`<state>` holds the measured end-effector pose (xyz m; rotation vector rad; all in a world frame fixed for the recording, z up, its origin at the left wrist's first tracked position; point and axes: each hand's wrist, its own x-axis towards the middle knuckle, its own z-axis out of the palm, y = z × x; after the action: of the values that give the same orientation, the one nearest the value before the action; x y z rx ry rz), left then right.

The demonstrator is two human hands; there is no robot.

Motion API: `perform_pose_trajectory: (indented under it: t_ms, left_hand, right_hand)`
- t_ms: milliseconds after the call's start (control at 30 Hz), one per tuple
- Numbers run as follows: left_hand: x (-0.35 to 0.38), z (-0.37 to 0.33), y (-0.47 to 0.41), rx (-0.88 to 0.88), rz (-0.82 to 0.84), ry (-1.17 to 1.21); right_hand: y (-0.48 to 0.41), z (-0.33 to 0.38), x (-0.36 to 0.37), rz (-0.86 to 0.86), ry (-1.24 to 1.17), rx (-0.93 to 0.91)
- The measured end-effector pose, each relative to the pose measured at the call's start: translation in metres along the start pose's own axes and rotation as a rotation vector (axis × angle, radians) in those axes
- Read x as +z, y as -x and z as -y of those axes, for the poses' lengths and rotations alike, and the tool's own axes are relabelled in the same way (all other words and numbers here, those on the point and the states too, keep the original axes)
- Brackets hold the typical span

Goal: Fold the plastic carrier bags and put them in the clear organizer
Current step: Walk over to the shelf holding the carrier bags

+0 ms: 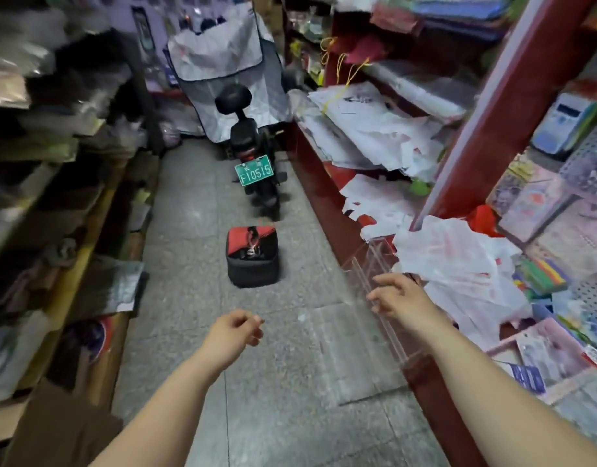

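Folding not yet begun: right hand (396, 298), grip wide and empty, reaches beside, perhaps touching, the clear organizer (371, 261) at the desk (421, 379) edge; left hand (235, 335) loosely curled, empty. Next: lift one of the carrier bags (458, 261) heaped alongside.

Hands: two, left hand (235, 333) lower centre, right hand (396, 296) lower right. Clear organizer (374, 261): one. Scooter (253, 143): one, with one green number plate (253, 170). Red-black bag (252, 257) on floor: one. White carrier bags (458, 264): heaps at right, uncountable.
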<state>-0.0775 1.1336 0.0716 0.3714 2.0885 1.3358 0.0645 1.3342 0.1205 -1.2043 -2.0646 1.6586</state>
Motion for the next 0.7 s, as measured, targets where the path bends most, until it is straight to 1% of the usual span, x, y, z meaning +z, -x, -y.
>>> perform_pose_trajectory:
  t_ms: [200,367,500,600,700]
  left_hand:
    - [-0.01,-0.048,-0.133,0.045,0.009,-0.03]
    - [-0.02,-0.106,-0.247,0.107,-0.006,-0.063]
    - [-0.033,-0.153,-0.331,0.173,0.018,-0.172]
    - [-0.042,-0.173,-0.392,0.18,0.063,-0.173]
    - [-0.052,-0.182,-0.456,0.178,0.134,-0.2]
  right_hand:
    - [-0.139,0.041,0.019,-0.018,-0.024,-0.025]
    - [-0.267,0.091,0.033,0.036,-0.013,-0.056]
    - [-0.36,0.137,0.041,0.037,-0.025,-0.052]
    - [-0.419,0.167,0.048,0.005,-0.034,-0.049]
    - [-0.472,0.181,0.059,-0.04,-0.041,-0.022]
